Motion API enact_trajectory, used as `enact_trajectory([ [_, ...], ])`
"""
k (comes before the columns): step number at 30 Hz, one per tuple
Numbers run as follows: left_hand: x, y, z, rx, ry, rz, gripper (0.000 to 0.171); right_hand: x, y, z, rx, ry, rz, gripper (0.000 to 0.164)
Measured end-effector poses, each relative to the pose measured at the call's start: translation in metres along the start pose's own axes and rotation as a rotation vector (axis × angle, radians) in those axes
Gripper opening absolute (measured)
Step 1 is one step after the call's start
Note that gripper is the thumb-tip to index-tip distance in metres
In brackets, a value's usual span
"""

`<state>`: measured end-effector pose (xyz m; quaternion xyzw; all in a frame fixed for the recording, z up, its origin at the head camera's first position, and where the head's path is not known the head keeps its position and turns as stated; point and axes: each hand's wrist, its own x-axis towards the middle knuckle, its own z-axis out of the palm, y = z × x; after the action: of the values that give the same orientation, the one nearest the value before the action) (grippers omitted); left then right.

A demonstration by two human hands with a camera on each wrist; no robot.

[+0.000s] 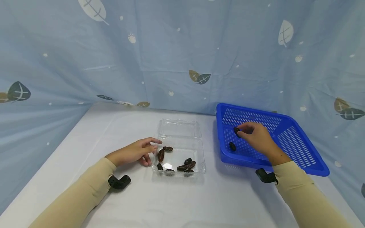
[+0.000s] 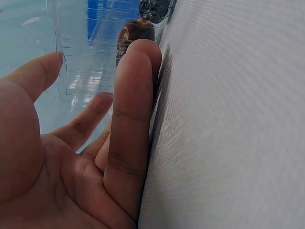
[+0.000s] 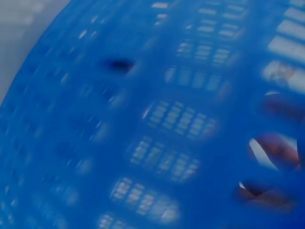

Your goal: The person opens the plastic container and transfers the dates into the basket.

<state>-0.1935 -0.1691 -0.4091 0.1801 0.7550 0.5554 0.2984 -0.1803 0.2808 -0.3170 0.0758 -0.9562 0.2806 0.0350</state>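
With thumb and fingertips my right hand (image 1: 259, 137) pinches a dark brown date (image 1: 236, 132) over the inside of a blue plastic basket (image 1: 245, 162). One more date (image 1: 232, 146) lies on the basket floor, just below the pinched one. My left hand (image 1: 135, 152) rests at the left side of a clear plastic box (image 1: 203, 158), its fingers loosely extended and the fingertips right at the wall. Several wrinkled dates (image 1: 161, 155) lie spread inside this box. In the left wrist view, an outstretched finger (image 2: 131, 100) overlaps dates seen through the clear wall.
The box's hinged lid (image 1: 179, 128) is folded back behind it. A white cloth (image 1: 128, 202) covers the table, and a blue leaf-print curtain (image 1: 171, 47) hangs right behind. The right wrist view is blurred and mostly filled by basket mesh (image 3: 143, 95).
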Motion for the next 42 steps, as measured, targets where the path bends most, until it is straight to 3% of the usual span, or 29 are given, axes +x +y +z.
enact_trajectory([
  [15,0.0,0.0,0.0,0.01,0.0,0.003,0.055,0.01,0.028,0.01,-0.057,-0.256,0.17,0.027],
  [28,0.0,0.002,0.001,0.017,-0.002,0.005,0.054,0.013,0.035,0.015,-0.134,-0.305,0.21,0.025],
  [35,-0.001,-0.001,0.002,0.005,-0.005,0.011,0.055,0.009,0.032,0.015,-0.152,-0.268,0.187,0.028],
  [42,0.0,-0.001,0.003,0.017,0.005,0.011,0.054,0.002,0.011,0.008,-0.131,-0.008,0.043,0.027],
])
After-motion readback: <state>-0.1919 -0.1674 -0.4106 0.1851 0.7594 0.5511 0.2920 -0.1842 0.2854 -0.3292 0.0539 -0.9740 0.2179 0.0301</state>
